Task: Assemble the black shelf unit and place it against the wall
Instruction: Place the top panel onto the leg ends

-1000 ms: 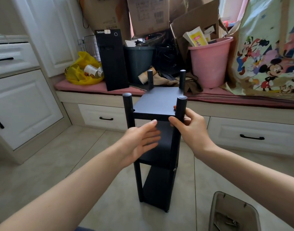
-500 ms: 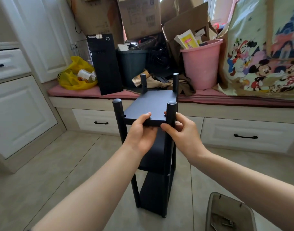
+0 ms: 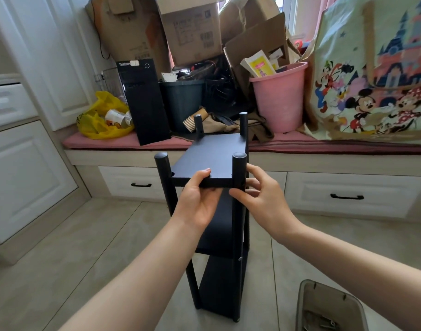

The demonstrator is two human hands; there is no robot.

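A white built-in window bench point(image 3: 348, 163), heaped with cardboard boxes, runs just beyond the fingertips. In front of it, a tall, narrow black three-tier shelf unit point(image 3: 216, 154) on four round posts stands upright on the tiled floor, not yet against a wall. A grey plastic tray point(image 3: 324, 285) lies below the right wrist. The left hand point(image 3: 197, 201) pinches the top shelf's front edge, thumb above, fingers beneath. The right hand point(image 3: 264, 199) curls round the front right post point(image 3: 239, 168). Lifted by that one board, the slim unit could tip or a joint could loosen.
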